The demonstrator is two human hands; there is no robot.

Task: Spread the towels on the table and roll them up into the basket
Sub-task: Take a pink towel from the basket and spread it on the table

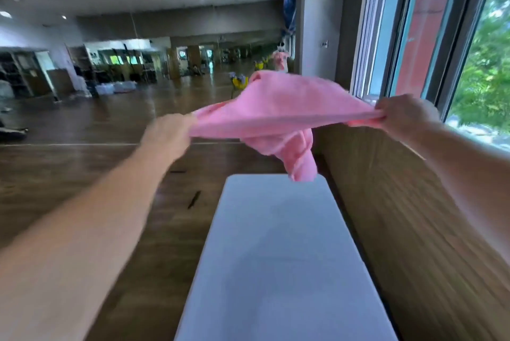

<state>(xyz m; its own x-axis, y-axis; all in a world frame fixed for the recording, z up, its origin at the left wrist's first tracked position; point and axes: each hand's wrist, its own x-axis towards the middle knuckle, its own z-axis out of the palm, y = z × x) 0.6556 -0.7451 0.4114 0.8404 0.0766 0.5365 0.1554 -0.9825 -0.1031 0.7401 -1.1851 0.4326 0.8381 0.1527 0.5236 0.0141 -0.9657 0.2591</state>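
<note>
A pink towel [278, 109] hangs in the air above the far end of the white table [276, 258], stretched between both hands. My left hand [168, 135] grips its left corner and my right hand [405, 114] pinches its right corner. The towel billows upward in the middle, and a twisted fold hangs down below it over the table's far edge. No basket is in view.
A wood-panelled low wall [414, 216] runs along the table's right side, with windows [441, 37] above it. Wooden floor [82, 164] lies to the left and beyond. Shelves and clutter stand far back in the hall.
</note>
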